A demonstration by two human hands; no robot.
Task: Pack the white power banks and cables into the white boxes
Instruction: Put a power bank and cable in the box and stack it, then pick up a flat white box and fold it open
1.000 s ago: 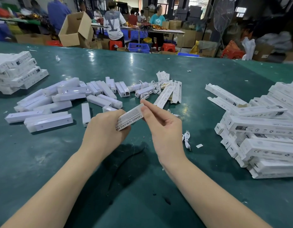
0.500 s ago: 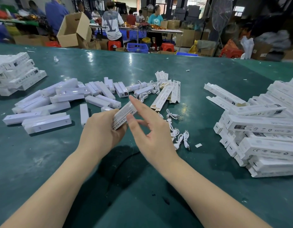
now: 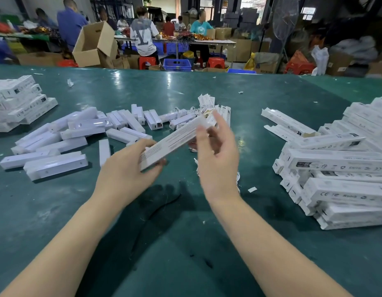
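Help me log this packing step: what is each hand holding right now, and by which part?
The left hand grips a white box by its near end. The right hand is by its far end; hold unclear.

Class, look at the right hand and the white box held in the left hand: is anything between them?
Nothing visible. The right hand hangs open beside the far end of the box, which the left hand grips, with only air between.

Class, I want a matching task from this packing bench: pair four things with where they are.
Things:
1. white box
2. loose power banks
3. big pile of white boxes
4. cardboard carton

Places:
A. right side of the green table
B. beyond the table's far edge
C. in the left hand
D. left of the hands

Pairs: 1-C, 2-D, 3-A, 4-B
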